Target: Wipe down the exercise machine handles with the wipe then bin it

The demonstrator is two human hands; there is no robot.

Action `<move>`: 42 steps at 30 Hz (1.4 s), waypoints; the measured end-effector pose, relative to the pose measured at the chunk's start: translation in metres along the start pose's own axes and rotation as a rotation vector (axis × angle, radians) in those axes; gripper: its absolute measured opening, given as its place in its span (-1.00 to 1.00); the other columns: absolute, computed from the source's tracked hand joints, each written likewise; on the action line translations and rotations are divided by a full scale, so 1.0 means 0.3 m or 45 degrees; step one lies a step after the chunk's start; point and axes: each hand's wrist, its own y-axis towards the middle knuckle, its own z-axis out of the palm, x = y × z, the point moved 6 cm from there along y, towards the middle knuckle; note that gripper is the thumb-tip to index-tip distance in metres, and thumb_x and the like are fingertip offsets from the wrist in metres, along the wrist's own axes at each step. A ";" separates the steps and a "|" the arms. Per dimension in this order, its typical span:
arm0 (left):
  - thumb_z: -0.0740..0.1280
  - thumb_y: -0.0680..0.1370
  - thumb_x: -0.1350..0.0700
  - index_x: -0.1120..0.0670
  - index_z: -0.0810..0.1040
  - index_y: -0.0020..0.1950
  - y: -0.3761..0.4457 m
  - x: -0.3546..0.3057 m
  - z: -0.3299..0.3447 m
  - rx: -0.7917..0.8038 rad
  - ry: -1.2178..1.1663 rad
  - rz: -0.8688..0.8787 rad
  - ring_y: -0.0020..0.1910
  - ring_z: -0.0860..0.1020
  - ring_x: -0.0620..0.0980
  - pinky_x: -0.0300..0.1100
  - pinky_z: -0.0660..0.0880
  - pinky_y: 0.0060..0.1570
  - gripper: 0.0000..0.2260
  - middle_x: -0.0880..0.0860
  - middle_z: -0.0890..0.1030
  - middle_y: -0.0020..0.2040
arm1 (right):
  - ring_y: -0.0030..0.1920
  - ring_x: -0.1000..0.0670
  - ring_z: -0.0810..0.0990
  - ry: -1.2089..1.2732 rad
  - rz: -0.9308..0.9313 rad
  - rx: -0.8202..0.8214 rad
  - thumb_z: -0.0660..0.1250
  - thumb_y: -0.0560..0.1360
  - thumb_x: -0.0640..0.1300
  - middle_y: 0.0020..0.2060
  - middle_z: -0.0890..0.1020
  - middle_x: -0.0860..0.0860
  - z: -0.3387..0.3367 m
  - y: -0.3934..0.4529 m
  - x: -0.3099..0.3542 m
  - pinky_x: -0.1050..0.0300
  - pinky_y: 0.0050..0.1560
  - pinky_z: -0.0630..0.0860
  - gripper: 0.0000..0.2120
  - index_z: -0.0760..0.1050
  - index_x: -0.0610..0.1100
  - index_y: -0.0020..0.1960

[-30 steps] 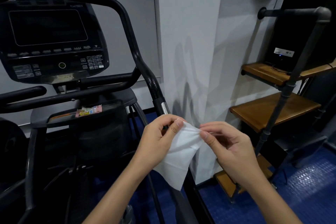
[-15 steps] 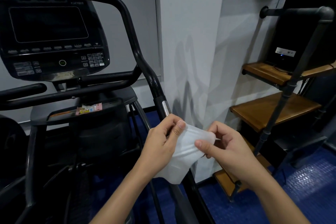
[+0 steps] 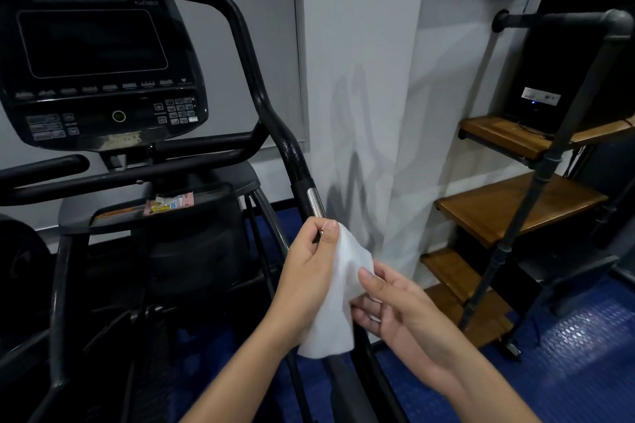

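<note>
On the far left I have the machine's console [image 3: 96, 69], a glossy dark panel with small matte buttons, and under it a tray holding a pink wrapper [image 3: 170, 206]. Moving right, the handle [image 3: 240, 55] rises as a curved black tube, textured rubbery grip lower down, ending in a polished metal band just above my left hand [image 3: 305, 282]. That hand pinches the top of the wipe [image 3: 338, 299] between thumb and curled fingers, right in front of the handle. The wipe is thin, white, limp and hangs in a soft fold. My right hand [image 3: 395, 306] holds the wipe's lower right edge, fingers curled behind it. To do this well, I judge I should spread the sheet flat across one palm, wrap it fully round the tube, and slide along its length with steady squeeze. Furthest right stands a shelf [image 3: 515, 206] of warm brown wood on dark pipe framing, over blue studded floor [image 3: 567, 354].
</note>
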 end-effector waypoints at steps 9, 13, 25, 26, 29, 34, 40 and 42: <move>0.25 0.70 -0.08 0.07 0.53 0.04 0.001 0.037 -0.004 0.046 -0.190 -0.303 -0.26 0.56 0.01 -0.11 0.56 -0.31 -0.77 0.11 0.58 -0.15 | 0.33 -0.24 0.56 0.121 0.083 0.008 0.34 0.59 -0.04 0.25 0.63 -0.21 0.020 0.004 -0.035 -0.17 0.39 0.46 -0.59 0.50 -0.17 0.39; 0.28 0.68 -0.09 0.12 0.55 0.17 0.011 0.058 -0.026 0.001 -0.188 -0.301 -0.05 0.70 0.10 0.03 0.67 0.02 -0.71 0.16 0.71 0.02 | 0.23 -0.16 0.65 0.114 0.011 -0.077 0.30 0.62 -0.01 0.20 0.67 -0.14 0.013 0.008 -0.008 -0.15 0.31 0.51 -0.64 0.49 -0.09 0.38; 0.40 0.57 0.19 0.10 0.66 0.32 -0.030 0.159 -0.005 0.434 -0.491 -0.742 0.19 0.65 0.16 0.03 0.50 0.28 -0.69 0.26 0.65 0.26 | 0.16 -0.15 0.68 -0.041 -0.027 -0.089 0.42 0.53 -0.16 0.15 0.69 -0.14 -0.030 0.006 0.015 -0.03 0.04 0.62 -0.57 0.48 -0.04 0.38; 0.40 0.56 0.22 0.11 0.67 0.30 -0.027 0.153 -0.005 0.413 -0.496 -0.734 0.16 0.67 0.13 0.01 0.52 0.25 -0.70 0.24 0.67 0.24 | 0.15 -0.14 0.69 -0.059 -0.051 -0.084 0.42 0.52 -0.16 0.14 0.70 -0.13 -0.028 0.006 0.021 -0.01 0.01 0.63 -0.57 0.48 -0.03 0.38; 0.45 0.48 0.38 0.06 0.45 0.44 -0.010 0.131 -0.023 0.287 -0.517 -0.587 0.11 0.71 0.12 -0.03 0.65 0.03 -0.43 0.14 0.71 0.20 | 0.17 -0.17 0.68 -0.083 -0.171 -0.053 0.42 0.51 -0.26 0.17 0.68 -0.13 -0.025 0.005 0.056 -0.08 0.07 0.64 -0.51 0.44 -0.01 0.39; 0.46 0.34 0.45 -0.06 0.40 0.46 0.028 0.035 -0.048 0.376 -0.543 -0.113 0.06 0.66 0.14 -0.02 0.61 0.10 -0.23 0.14 0.70 0.10 | 0.21 -0.11 0.65 -0.247 -0.403 -0.017 0.35 0.51 -0.39 0.19 0.67 -0.06 -0.012 -0.015 0.155 0.03 0.07 0.64 -0.79 0.69 -0.17 -0.01; 0.48 0.38 0.39 0.04 0.69 0.00 0.045 0.025 -0.060 0.364 -0.298 0.022 -0.14 0.51 0.01 -0.10 0.50 -0.07 -0.70 0.06 0.56 -0.15 | 0.03 -0.05 0.70 -0.234 -0.287 -0.094 0.39 0.47 -0.21 0.10 0.69 -0.06 -0.034 -0.002 0.142 0.10 -0.15 0.61 -0.95 0.60 -0.12 -0.07; 0.47 0.43 0.31 0.07 0.69 -0.09 0.035 0.013 -0.056 0.401 -0.214 0.038 -0.13 0.50 -0.03 -0.19 0.50 -0.11 -0.83 0.07 0.54 -0.09 | -0.06 -0.05 0.69 -0.174 -0.222 -0.090 0.37 0.47 -0.13 0.05 0.70 -0.10 -0.034 -0.004 0.129 0.11 -0.23 0.58 -0.87 0.58 -0.09 0.01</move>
